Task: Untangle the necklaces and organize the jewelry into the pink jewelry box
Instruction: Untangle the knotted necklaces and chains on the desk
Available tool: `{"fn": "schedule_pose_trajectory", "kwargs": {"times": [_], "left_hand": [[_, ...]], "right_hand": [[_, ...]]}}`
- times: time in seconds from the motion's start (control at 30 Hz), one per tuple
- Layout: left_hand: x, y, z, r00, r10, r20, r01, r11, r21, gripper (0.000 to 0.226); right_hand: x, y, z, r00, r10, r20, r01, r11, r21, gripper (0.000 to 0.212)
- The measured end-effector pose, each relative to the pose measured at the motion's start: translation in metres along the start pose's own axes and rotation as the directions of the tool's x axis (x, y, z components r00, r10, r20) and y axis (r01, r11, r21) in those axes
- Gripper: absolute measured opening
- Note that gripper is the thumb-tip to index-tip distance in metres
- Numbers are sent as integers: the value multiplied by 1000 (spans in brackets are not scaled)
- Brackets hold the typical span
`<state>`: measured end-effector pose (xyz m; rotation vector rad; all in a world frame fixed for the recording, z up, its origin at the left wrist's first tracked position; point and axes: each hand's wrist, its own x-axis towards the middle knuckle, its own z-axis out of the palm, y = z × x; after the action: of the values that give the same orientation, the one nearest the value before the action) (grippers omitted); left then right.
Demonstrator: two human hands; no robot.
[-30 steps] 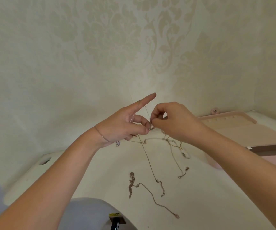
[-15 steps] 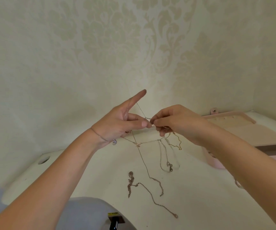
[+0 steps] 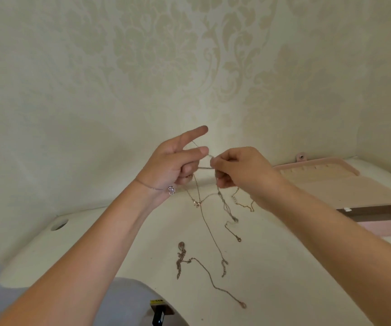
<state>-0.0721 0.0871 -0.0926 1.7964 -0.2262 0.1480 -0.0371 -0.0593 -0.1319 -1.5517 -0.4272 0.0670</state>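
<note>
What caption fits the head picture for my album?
Left hand and right hand pinch tangled necklaces above the white table, open pink jewelry box nearby.

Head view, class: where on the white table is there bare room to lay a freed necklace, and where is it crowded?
Free: between the loose necklace and the right forearm; also around the cable hole. Crowded: under the hanging tangle, where chain ends trail.
</note>
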Motion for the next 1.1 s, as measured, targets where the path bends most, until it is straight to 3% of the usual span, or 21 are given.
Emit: {"fn": "schedule_pose_trajectory", "kwargs": {"times": [0.07, 0.17, 0.3, 0.37, 0.5, 0.6, 0.77, 0.9, 1.1], "left_hand": [[3, -3, -4, 997, 18, -79, -19, 1000, -10, 44], [5, -9, -10, 997, 38, -61, -29, 988, 150, 61], [5, -12, -15, 1000, 11, 28, -20, 942, 336, 80], [4, -10, -17, 1000, 26, 14, -29, 928, 371, 82], [1, -6, -19, 988, 143, -64, -113, 931, 346, 78], [0, -2, -21, 980, 179, -83, -141, 928, 344, 83], [-1, 0, -24, 991, 119, -66, -99, 964, 247, 86], [-3, 2, -25, 997, 76, -10, -75, 993, 88, 74], [-3, 8, -18, 997, 50, 54, -54, 995, 79, 53]], "right_hand": [[1, -4, -15, 971, 125, 206, -133, 991, 28, 5], [2, -4, -26, 918, 170, 359, -185, 983, 9, 3], [5, 2, -28, 909, 133, 395, -213, 963, 165, 19], [7, 4, -32, 921, 142, 362, -203, 970, 136, 16], [8, 8, -36, 957, 135, 257, -152, 987, 48, 12], [7, 9, -34, 944, 132, 301, -189, 968, 168, 15], [4, 6, -35, 914, 104, 392, -240, 918, 317, 17], [2, 4, -32, 859, 85, 504, -210, 958, 196, 16], [-2, -2, -29, 769, 82, 633, -190, 976, 103, 22]]}}
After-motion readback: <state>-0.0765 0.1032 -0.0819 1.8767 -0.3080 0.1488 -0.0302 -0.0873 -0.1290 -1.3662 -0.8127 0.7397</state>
